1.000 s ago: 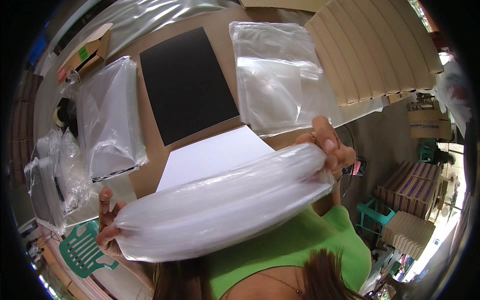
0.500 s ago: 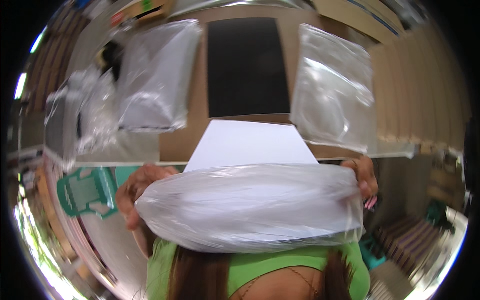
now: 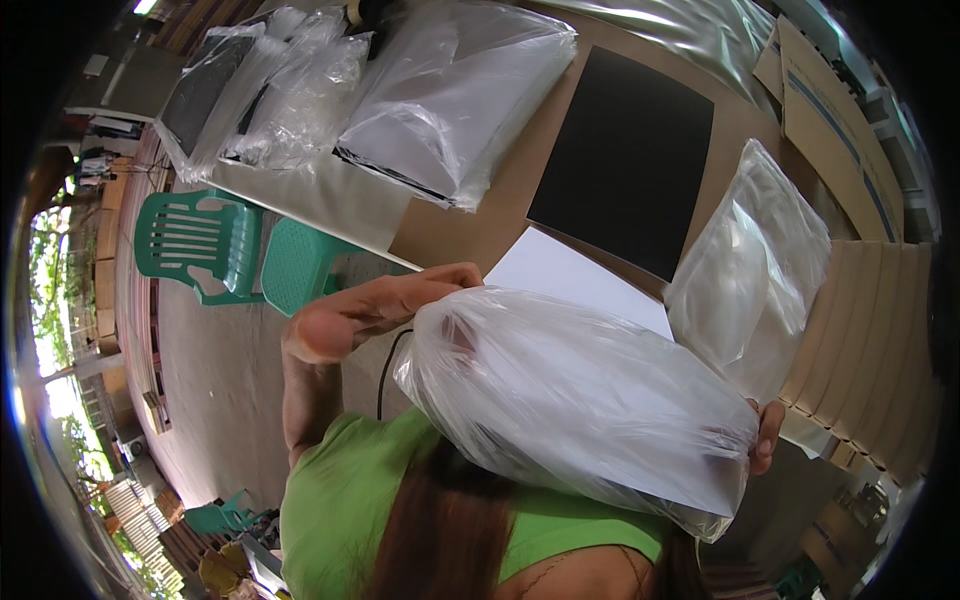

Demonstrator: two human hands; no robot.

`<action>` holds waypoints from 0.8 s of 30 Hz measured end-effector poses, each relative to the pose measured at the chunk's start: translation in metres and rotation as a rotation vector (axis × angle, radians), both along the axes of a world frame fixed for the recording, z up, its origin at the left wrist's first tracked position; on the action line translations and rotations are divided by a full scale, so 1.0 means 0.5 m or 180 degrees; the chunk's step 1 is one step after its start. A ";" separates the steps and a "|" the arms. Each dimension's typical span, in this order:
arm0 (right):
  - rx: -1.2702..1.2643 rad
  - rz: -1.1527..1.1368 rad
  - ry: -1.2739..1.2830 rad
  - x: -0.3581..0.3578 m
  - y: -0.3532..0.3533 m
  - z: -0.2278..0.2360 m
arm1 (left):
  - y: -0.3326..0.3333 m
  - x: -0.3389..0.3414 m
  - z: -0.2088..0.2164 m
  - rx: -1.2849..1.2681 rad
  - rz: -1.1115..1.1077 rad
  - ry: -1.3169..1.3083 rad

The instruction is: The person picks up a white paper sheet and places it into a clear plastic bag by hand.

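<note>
A clear plastic bag (image 3: 590, 400) is held up in front of my chest, with a white sheet (image 3: 590, 280) partly inside it and its far part sticking out toward the table. My left hand (image 3: 390, 303) grips the bag's left end; some skin shows dimly through the film there. At the right end, the fingers of my right hand (image 3: 767, 438) curl round the edge, while the rest of that hand is hidden behind the bag. Just beyond the white sheet, a black sheet (image 3: 625, 160) lies flat on the brown table board (image 3: 440, 235).
Left of the black sheet lies a stack of white sheets in plastic (image 3: 460, 100), then crumpled clear wrapping (image 3: 300, 110). On the right are clear plastic bags (image 3: 755, 275), stacked cardboard (image 3: 870, 350) and a cardboard box (image 3: 840, 130). A green chair (image 3: 200, 245) and green stool (image 3: 300, 265) stand at left.
The view has turned, so the table now slants. The bag's right end now sits lower than its left in the picture. Both hands still hold the bag.
</note>
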State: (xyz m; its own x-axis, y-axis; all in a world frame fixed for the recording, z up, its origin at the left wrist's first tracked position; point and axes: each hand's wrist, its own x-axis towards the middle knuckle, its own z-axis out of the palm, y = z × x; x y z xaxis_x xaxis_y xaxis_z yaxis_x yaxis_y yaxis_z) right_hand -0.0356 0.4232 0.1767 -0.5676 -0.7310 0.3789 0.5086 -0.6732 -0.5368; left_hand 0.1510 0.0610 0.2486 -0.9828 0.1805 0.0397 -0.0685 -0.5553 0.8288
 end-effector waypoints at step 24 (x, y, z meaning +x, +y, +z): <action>-0.0031 0.0500 -0.0123 0.011 -0.030 0.022 | -0.021 0.085 0.033 -0.0207 0.0477 -0.0081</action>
State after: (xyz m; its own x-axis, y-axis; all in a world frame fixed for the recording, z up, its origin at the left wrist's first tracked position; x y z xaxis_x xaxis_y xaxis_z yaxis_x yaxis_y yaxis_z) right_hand -0.0300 0.4082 0.1879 -0.4609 -0.8083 0.3664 0.6283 -0.5888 -0.5085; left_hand 0.1938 0.0506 0.2649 -0.9994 0.0333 0.0075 -0.0104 -0.5062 0.8623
